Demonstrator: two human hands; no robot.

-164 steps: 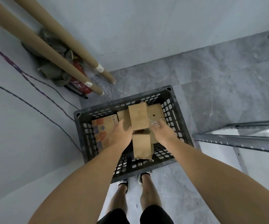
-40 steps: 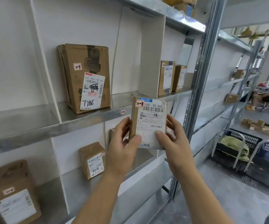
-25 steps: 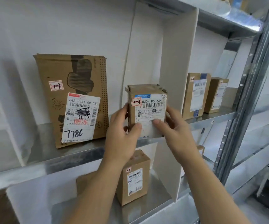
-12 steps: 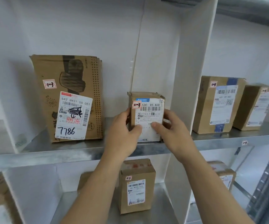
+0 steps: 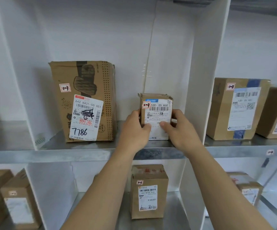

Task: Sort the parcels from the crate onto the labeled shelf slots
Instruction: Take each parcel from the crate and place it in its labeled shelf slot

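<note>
A small brown parcel with a white shipping label and a "1-3" sticker stands upright on the metal shelf, in the slot between two white dividers. My left hand grips its left side, thumb across the label. Its right side is held by my right hand, thumb also on the label. A larger worn carton, also marked "1-3" and handwritten "7786", stands to the left in the same slot. The crate is out of view.
A white divider separates this slot from the right one, where two parcels marked "1-4" stand. Below, a "2-3" parcel stands on the lower shelf, with more boxes at the lower left and right.
I lifted the parcel from the crate, carried it to the shelves and moved it into the 1-3 slot. It now stands on the shelf surface with both hands still on it.
</note>
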